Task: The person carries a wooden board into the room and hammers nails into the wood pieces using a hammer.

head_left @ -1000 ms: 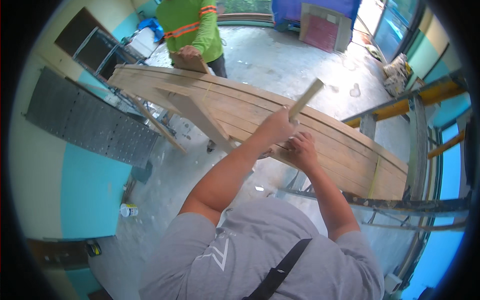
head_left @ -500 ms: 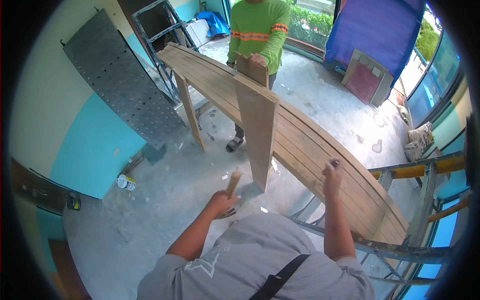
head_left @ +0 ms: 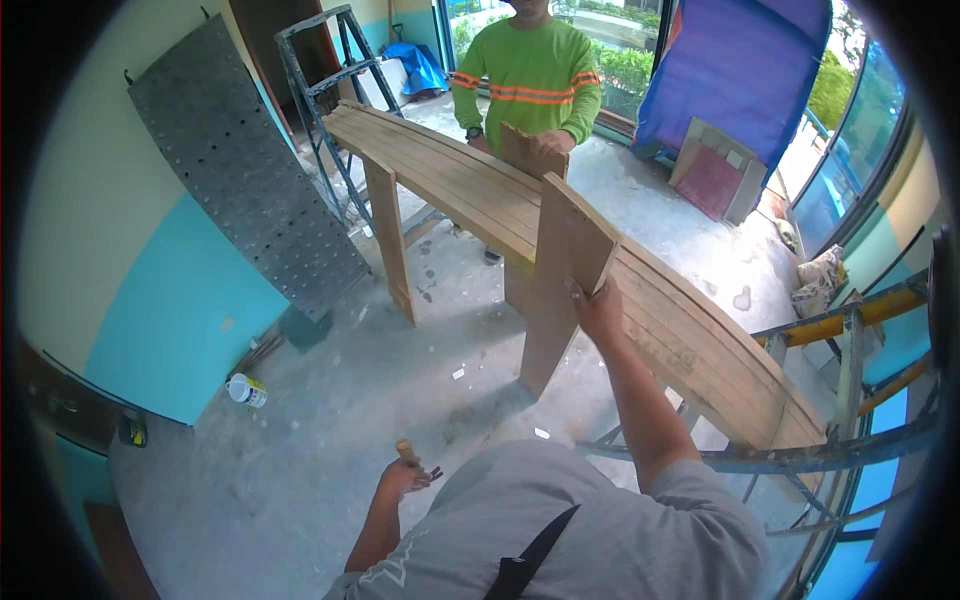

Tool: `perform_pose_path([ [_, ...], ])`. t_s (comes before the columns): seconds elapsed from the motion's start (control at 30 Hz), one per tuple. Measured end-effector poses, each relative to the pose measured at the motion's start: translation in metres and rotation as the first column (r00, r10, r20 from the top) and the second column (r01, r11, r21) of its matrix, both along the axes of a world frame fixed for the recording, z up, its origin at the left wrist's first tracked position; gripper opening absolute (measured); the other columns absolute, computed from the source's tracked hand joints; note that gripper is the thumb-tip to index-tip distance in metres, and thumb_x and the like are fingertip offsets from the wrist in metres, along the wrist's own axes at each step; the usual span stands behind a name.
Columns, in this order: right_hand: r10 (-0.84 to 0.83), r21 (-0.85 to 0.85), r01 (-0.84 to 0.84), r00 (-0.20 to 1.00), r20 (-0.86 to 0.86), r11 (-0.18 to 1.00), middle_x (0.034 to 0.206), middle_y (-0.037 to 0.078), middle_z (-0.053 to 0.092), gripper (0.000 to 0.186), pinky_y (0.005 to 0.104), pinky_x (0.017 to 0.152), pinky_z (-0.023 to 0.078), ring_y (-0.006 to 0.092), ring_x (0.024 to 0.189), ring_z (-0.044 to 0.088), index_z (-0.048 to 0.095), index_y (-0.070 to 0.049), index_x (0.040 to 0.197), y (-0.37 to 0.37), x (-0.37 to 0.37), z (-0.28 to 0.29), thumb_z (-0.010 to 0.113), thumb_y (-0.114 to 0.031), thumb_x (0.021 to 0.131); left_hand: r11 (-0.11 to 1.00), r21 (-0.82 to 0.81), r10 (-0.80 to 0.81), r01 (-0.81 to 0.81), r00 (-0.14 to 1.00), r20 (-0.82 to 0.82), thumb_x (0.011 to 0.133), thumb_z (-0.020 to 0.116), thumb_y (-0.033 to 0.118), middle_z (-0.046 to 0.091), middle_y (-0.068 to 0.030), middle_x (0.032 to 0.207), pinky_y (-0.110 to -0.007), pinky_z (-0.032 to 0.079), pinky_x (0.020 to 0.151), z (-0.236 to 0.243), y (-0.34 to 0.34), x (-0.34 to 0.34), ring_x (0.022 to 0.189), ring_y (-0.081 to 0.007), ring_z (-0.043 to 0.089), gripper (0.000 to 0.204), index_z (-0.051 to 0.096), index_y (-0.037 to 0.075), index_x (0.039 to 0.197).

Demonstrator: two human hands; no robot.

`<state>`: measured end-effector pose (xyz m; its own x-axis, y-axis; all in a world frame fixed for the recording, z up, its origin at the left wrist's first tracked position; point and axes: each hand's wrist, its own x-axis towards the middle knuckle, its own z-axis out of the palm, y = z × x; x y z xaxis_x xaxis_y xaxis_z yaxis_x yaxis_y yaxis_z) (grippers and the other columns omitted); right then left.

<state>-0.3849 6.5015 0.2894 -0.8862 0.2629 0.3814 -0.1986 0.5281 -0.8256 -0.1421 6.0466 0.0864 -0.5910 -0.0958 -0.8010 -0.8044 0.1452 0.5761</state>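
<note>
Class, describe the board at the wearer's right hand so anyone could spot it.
Find the long row of wooden planks crossing the room. On its near side, a board stands roughly upright. The right hand grips its edge, and it looks wider than the upright plank farther left.

One wooden-handled tool (head_left: 405, 450), two stepladders (head_left: 342, 76), one white tub (head_left: 247, 390).

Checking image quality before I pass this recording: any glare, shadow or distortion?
Head view: glare whitens the grey floor near the blue-tinted glass panel; head view: soft shadow below the upright brown wooden board; head view: dark metal rail bows.
</note>
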Motion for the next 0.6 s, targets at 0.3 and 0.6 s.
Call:
perform_pose_path([
  [0.3,-0.180,0.051,0.183,0.982,-0.063,0.982,0.104,0.024,0.060,0.034,0.0513,0.081,0.051,0.0466,0.097,0.060,0.057,-0.007,0.114,-0.092,0.096,0.001,0.069,-0.010,0.082,0.466,0.883,0.181,-0.055,0.983,-0.034,0.090,0.066,0.034,0.065,-0.0250,0.118,-0.060,0.050,0.097,0.078,-0.006,-0.074,0.108,-0.0432,0.065,0.060,0.048,0.000,0.137],
  [0.6,-0.147,-0.123,0.152,0.988,0.048,0.981,0.104,0.012,0.073,0.027,0.0363,0.083,0.053,0.0228,0.096,0.068,0.068,-0.003,0.112,-0.001,0.143,0.007,0.071,-0.004,0.086,0.683,0.607,-0.228,0.407,0.908,-0.352,0.093,0.063,0.020,0.064,-0.0240,0.111,-0.045,0.059,0.079,0.159,0.071,-0.150,0.090,-0.0326,0.070,0.040,0.057,0.005,0.130],
])
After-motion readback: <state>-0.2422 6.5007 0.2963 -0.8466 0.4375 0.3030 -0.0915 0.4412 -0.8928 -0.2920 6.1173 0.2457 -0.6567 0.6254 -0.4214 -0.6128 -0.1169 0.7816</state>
